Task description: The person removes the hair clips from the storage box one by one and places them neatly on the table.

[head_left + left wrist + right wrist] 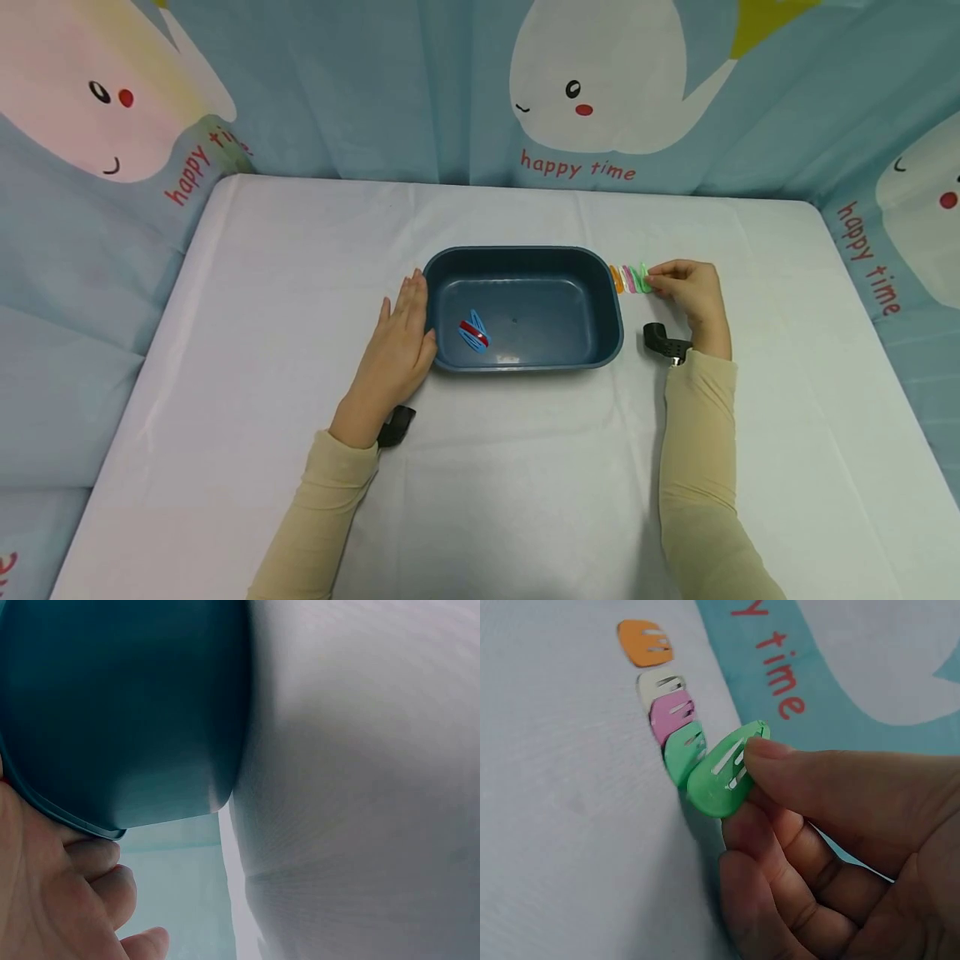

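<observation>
A dark blue plastic basin [555, 325] sits on the table with blue hair clips [476, 317] and a red hair clip [472, 332] inside, near its left end. Against the basin's left rim rests my left hand [393, 346], fingers straight. My right hand [693, 296] pinches a bright green snap hair clip [716, 787] between thumb and fingers, to the right of the basin. Beside it lies a row of clips: mint green [681, 757], pink [671, 716], cream [652, 690] and orange [641, 645].
White cloth covers the table [495, 467]. Behind it hangs a light blue curtain [360, 92] printed with whales, which also runs along both sides. A black wrist strap piece [663, 342] shows at my right wrist.
</observation>
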